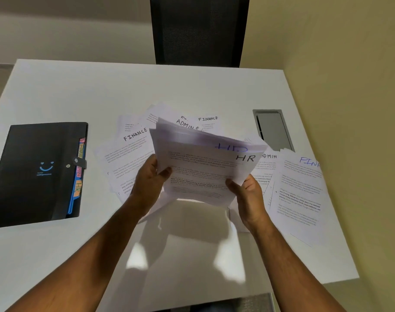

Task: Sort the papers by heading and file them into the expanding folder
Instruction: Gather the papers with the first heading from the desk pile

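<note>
A stack of HR-headed papers (205, 163) is lifted above the white table (79, 91). My left hand (148, 181) grips its lower left edge, thumb on top. My right hand (248, 197) grips its lower right corner. Beneath and around the stack lie loose sheets: a FINANCE sheet (129, 154) to the left, ADMIN and FINANCE sheets (203, 122) behind, an ADMIN sheet (265, 170) and a blue-headed FINANCE sheet (302, 188) to the right. The black expanding folder (39, 172) lies shut at the left, with coloured tabs reading FINANCE, ADMIN and HR along its right edge.
A grey cable hatch (274, 129) is set into the table at the right, behind the papers. A black mesh chair (198, 30) stands past the far edge. The blue-headed sheet reaches the table's right edge.
</note>
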Motion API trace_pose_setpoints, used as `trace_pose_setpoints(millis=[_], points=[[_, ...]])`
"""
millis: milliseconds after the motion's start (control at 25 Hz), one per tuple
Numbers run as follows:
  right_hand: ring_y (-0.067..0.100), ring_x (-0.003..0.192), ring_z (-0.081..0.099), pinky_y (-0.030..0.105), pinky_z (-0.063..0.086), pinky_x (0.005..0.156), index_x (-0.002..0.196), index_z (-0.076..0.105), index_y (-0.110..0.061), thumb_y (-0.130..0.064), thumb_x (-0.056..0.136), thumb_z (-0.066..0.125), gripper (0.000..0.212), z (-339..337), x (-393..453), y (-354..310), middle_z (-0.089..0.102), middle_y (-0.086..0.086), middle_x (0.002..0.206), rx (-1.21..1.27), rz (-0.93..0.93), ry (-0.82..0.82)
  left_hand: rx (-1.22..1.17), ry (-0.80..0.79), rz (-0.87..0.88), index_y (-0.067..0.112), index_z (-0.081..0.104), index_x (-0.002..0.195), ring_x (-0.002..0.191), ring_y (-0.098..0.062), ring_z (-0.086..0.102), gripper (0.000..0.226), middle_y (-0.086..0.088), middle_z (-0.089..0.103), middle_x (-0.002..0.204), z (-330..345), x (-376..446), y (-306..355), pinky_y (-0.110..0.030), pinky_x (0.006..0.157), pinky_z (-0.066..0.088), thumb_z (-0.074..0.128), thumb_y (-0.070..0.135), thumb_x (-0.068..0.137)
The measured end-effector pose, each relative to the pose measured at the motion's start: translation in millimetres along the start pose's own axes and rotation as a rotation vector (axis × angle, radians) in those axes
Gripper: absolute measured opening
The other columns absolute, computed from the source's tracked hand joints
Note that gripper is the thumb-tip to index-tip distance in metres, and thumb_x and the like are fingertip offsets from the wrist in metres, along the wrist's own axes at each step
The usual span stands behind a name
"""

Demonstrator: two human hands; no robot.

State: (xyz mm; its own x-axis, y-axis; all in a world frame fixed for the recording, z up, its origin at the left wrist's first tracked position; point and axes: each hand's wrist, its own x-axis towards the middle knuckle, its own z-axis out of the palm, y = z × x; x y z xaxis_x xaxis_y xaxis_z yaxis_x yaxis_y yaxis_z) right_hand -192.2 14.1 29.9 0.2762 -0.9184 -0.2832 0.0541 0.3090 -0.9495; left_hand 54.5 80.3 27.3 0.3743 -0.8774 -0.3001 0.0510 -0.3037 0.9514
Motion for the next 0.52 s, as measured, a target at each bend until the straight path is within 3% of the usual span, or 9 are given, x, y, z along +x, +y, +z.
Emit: trace_pose_setpoints(millis=[160, 320, 440, 520], points=[[0.012, 0.107, 0.073, 0.021, 0.058, 0.084, 0.129, 0.064, -0.004, 0.014, 0.094, 0.056, 0.040, -2.9, -8.3, 16.3, 0.078, 0.001, 0.117, -0.099, 0.068, 0.044, 0.101, -0.018, -0.056, 0.025, 0.055, 0.127, 0.118, -0.025, 0.062, 0.033, 0.003, 0.067, 0.125, 1.4, -6.2, -26.0, -0.051, 0.101, 0.054, 0.054, 0.007, 0.100], [0.001, 0.102, 0.072, 0.016, 0.058, 0.081, 0.117, 0.069, -0.025, 0.012, 0.093, 0.061, 0.045, -1.7, -6.8, 28.1, 0.079, -0.017, 0.108, -0.240, 0.126, 0.082, 0.192, -0.041, -0.084, 0.025, 0.051, 0.136, 0.122, -0.024, 0.060, 0.038, 0.004, 0.064, 0.130, 5.2, -12.2, -43.6, -0.053, 0.102, 0.053, 0.054, 0.008, 0.102], [0.006, 0.108, 0.070, 0.020, 0.057, 0.088, 0.113, 0.069, -0.034, 0.007, 0.094, 0.063, 0.046, -1.3, -4.3, 26.7, 0.077, -0.018, 0.111, -0.295, 0.134, 0.085, 0.212, -0.028, -0.070, 0.023, 0.050, 0.136, 0.121, -0.022, 0.059, 0.037, 0.003, 0.063, 0.130, 7.2, -11.3, -40.7, -0.045, 0.104, 0.053, 0.053, 0.008, 0.102], [0.004, 0.109, 0.070, 0.020, 0.057, 0.091, 0.115, 0.068, -0.034, 0.006, 0.095, 0.063, 0.045, -3.1, -4.8, 21.3, 0.077, -0.020, 0.112, -0.320, 0.113, 0.063, 0.205, -0.032, 0.001, 0.020, 0.050, 0.136, 0.118, -0.018, 0.060, 0.036, 0.002, 0.064, 0.127, 7.1, -9.0, -33.7, -0.030, 0.098, 0.053, 0.052, 0.009, 0.103]])
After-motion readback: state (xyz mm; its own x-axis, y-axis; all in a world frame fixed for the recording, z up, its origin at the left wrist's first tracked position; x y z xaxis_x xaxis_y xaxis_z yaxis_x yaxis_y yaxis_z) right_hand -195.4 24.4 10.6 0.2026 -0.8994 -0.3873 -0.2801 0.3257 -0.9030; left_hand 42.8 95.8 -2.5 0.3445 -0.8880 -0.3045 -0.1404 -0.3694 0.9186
